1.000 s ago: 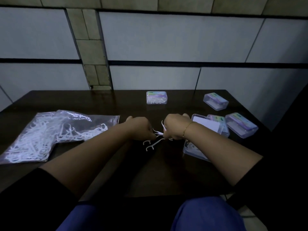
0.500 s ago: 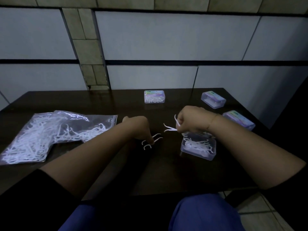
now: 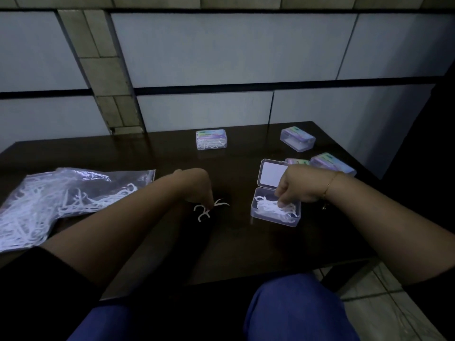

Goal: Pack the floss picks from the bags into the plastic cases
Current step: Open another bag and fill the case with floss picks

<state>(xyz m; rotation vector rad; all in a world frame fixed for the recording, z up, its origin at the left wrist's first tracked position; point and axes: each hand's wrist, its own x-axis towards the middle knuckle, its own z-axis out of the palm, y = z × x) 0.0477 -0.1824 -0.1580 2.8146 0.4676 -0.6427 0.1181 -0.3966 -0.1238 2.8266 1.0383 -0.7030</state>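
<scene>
Head view: our right hand (image 3: 299, 187) pinches thin white floss picks (image 3: 273, 207) in the clear open case (image 3: 275, 212). Our left hand (image 3: 197, 188) pinches loose picks (image 3: 209, 209) on the dark table (image 3: 234, 242), beside a crinkly bag (image 3: 61, 198). Shut cases (image 3: 211, 139) sit behind.

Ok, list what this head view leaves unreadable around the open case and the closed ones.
- Right hand, head view: fingertips dip into the open case, so whether they pinch a pick is unclear.
- Closed case behind the raised lid: mostly covered.
- Case labels: too small and dim.
- Bag: cut by left edge.
</scene>
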